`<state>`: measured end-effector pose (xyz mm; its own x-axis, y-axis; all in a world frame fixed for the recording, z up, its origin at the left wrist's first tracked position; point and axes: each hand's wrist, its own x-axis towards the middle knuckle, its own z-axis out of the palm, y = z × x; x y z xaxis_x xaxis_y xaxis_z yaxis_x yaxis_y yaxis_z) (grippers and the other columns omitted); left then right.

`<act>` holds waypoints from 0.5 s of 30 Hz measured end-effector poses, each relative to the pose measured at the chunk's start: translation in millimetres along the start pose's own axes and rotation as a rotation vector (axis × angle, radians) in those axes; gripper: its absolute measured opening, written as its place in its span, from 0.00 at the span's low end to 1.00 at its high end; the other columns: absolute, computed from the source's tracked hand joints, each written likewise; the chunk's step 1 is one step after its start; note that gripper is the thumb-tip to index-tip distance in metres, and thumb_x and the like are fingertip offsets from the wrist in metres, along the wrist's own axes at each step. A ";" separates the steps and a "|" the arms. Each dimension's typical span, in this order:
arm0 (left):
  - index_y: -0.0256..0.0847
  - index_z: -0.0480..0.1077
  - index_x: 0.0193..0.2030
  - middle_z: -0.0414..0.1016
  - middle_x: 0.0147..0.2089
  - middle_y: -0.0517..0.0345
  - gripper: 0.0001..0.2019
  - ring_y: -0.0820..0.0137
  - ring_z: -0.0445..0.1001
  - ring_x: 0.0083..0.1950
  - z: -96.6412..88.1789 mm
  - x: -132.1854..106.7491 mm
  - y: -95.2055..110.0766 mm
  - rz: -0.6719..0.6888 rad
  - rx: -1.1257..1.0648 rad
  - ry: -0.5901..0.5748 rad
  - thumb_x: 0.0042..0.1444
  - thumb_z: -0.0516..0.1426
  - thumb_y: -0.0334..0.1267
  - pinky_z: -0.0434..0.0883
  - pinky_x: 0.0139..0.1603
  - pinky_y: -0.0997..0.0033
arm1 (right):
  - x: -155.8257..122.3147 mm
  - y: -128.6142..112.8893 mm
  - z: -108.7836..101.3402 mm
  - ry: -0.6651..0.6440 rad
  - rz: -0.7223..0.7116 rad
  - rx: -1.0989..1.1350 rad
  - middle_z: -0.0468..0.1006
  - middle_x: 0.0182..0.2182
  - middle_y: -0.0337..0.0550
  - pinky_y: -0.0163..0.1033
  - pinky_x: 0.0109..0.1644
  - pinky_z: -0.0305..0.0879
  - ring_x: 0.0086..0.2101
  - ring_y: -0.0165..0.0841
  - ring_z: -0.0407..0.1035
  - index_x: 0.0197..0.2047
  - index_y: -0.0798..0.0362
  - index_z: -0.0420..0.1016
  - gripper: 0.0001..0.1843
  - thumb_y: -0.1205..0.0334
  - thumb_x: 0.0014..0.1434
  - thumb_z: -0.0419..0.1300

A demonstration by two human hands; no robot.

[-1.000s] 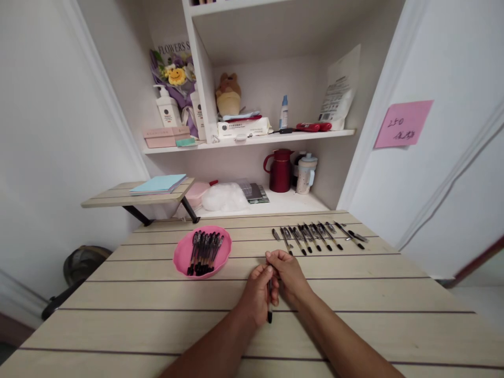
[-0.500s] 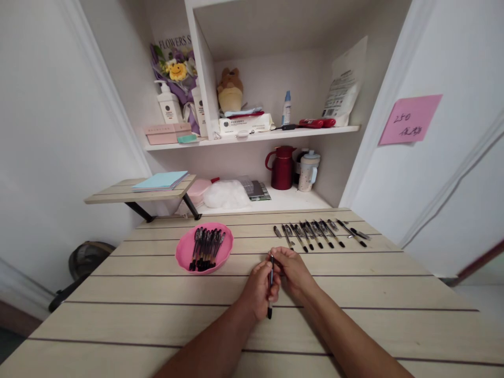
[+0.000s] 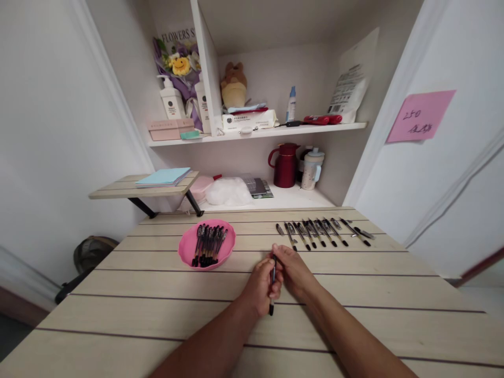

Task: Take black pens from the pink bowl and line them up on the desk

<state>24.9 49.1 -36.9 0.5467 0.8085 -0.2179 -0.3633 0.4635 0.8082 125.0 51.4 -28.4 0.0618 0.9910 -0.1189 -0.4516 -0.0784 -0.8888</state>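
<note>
Currently, from the head view, the left hand (image 3: 259, 287) curls closed around a slim dark plastic pen (image 3: 273, 272) over the pale slatted worktop (image 3: 374, 302), and the right hand (image 3: 296, 269), fingertips bunched, hold hidden, seemingly works its far end, next needing steady alignment.

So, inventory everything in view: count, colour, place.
Table: 1, pale, foreground
Bowl: 1, pink, table's left
Bowl's pens: several, dark, inside
Pens and pieces: several, dark, table's right
Held pen: 1, dark, over table
Stand: 1, pale, left
Paper stack: 1, blue, on stand
Jug: 1, red, lower shelf
Cup: 1, pale, beside jug
Plush toy: 1, brown, upper shelf
Other items: several, mixed, on shelves
Note: 1, pink, wall
Blurry object: 1, dark, far left
Left hand: 1, around pen
Right hand: 1, at pen
</note>
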 end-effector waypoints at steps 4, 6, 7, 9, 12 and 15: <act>0.38 0.61 0.32 0.63 0.21 0.66 0.15 0.85 0.51 0.13 -0.8 1.2 -1.0 0.002 -0.011 0.004 0.47 0.56 0.49 0.43 0.13 0.83 | 0.3 -1.9 0.0 -0.015 -0.036 -0.016 0.62 0.09 0.29 0.28 0.10 0.49 0.08 0.22 0.54 0.27 0.56 0.68 0.17 0.49 0.46 0.61; 0.38 0.61 0.32 0.63 0.21 0.66 0.15 0.85 0.51 0.13 -0.9 1.4 -1.1 0.003 -0.015 0.011 0.47 0.56 0.48 0.42 0.13 0.82 | -0.2 -3.4 0.4 -0.010 -0.013 0.027 0.67 0.13 0.32 0.28 0.11 0.51 0.09 0.22 0.54 0.32 0.56 0.69 0.19 0.47 0.47 0.60; 0.38 0.61 0.32 0.63 0.21 0.66 0.15 0.85 0.51 0.13 -0.8 1.4 -1.0 0.004 -0.015 0.010 0.47 0.56 0.48 0.42 0.13 0.82 | -0.7 -3.8 0.7 -0.009 0.000 0.045 0.68 0.14 0.32 0.28 0.11 0.51 0.10 0.22 0.55 0.33 0.56 0.69 0.20 0.46 0.48 0.59; 0.39 0.61 0.32 0.63 0.21 0.66 0.14 0.85 0.51 0.13 -0.5 1.1 -0.6 0.005 -0.013 0.006 0.47 0.55 0.48 0.42 0.13 0.82 | -1.9 -3.8 1.1 -0.020 0.006 0.038 0.66 0.13 0.31 0.29 0.11 0.51 0.09 0.22 0.55 0.31 0.55 0.68 0.20 0.45 0.48 0.59; 0.39 0.61 0.31 0.63 0.21 0.66 0.14 0.85 0.51 0.13 -0.2 1.0 -0.2 -0.001 -0.008 0.001 0.47 0.55 0.48 0.42 0.14 0.82 | -3.0 -3.0 1.5 -0.028 -0.022 -0.030 0.61 0.09 0.28 0.28 0.10 0.47 0.09 0.22 0.53 0.25 0.54 0.65 0.19 0.47 0.45 0.62; 0.39 0.61 0.32 0.63 0.20 0.66 0.13 0.84 0.51 0.13 -1.1 1.2 -0.7 -0.014 -0.001 -0.008 0.48 0.55 0.48 0.42 0.14 0.82 | -0.9 -5.1 -0.2 0.019 -0.071 0.005 0.70 0.17 0.35 0.29 0.12 0.51 0.12 0.22 0.57 0.27 0.54 0.67 0.18 0.48 0.43 0.64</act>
<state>25.0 50.1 -38.4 0.5580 0.7988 -0.2251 -0.3562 0.4755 0.8044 127.4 50.8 -23.8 0.1107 0.9918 -0.0643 -0.4501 -0.0077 -0.8929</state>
